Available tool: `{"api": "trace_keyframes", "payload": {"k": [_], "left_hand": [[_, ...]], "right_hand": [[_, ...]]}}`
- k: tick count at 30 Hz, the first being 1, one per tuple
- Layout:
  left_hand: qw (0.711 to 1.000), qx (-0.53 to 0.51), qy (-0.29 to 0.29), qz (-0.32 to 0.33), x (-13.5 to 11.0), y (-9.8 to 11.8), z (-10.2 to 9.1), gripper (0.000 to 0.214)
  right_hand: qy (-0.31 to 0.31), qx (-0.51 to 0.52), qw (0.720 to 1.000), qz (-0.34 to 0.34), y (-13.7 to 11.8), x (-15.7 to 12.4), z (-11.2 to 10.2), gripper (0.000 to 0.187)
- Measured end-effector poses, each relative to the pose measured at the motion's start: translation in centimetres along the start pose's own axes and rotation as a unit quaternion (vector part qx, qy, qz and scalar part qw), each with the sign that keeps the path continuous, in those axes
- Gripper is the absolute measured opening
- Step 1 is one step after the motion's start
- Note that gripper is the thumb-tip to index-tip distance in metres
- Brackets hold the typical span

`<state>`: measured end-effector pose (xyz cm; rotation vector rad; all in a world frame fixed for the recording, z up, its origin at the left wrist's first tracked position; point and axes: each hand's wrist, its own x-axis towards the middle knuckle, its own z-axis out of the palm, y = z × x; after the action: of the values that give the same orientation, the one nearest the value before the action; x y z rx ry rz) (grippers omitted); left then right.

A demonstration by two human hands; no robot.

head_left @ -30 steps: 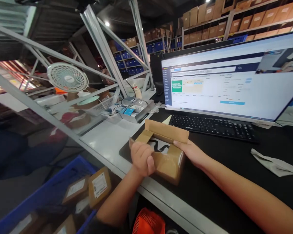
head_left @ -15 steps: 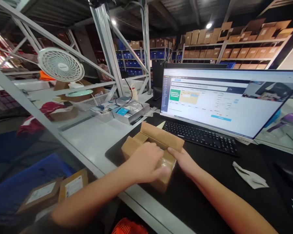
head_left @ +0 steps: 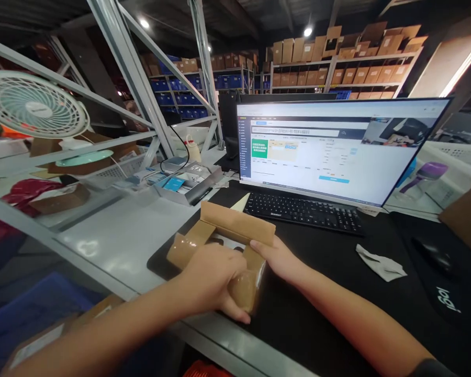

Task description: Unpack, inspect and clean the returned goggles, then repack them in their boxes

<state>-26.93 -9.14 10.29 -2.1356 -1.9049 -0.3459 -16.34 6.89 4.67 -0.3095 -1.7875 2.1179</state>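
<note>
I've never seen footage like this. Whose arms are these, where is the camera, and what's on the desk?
No machine here: the arms belong to a person wearing a camera on the head, so you look forward and down as they do. The left hand is cupped over a small cardboard box with its flaps open, and the right hand holds its right side. The box rests on a black desk mat. Behind it are a keyboard and a lit monitor; to the right lie a crumpled white scrap and a mouse. A small fan stands at the far left.
</note>
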Motion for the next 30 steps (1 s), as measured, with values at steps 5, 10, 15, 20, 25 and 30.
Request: {"api": "trace_keyframes", "payload": {"k": [5, 10, 15, 20, 25, 30], "left_hand": [[0.995, 0.021, 0.094, 0.040, -1.8, 0.4, 0.6, 0.072], [0.991, 0.038, 0.124, 0.042, -2.3, 0.8, 0.6, 0.067], [0.988, 0.052, 0.134, 0.053, -2.1, 0.8, 0.5, 0.068], [0.986, 0.071, 0.140, 0.060, -1.8, 0.8, 0.2, 0.068], [0.981, 0.083, 0.161, 0.066, -1.8, 0.9, 0.1, 0.067], [0.980, 0.084, 0.164, 0.075, -2.1, 0.9, 0.3, 0.066]], "right_hand": [[-0.018, -0.034, 0.999, -0.030, -0.3, -0.4, 0.5, 0.053], [-0.024, -0.059, 0.996, -0.056, -0.2, -0.5, 0.5, 0.058], [-0.006, -0.054, 0.997, -0.050, 0.1, -0.2, 0.5, 0.060], [0.001, -0.050, 0.998, -0.044, 0.3, 0.0, 0.4, 0.058], [0.004, -0.053, 0.997, -0.048, 0.5, 0.1, 0.4, 0.056], [0.005, -0.052, 0.997, -0.054, 0.4, 0.0, 0.5, 0.053]]}}
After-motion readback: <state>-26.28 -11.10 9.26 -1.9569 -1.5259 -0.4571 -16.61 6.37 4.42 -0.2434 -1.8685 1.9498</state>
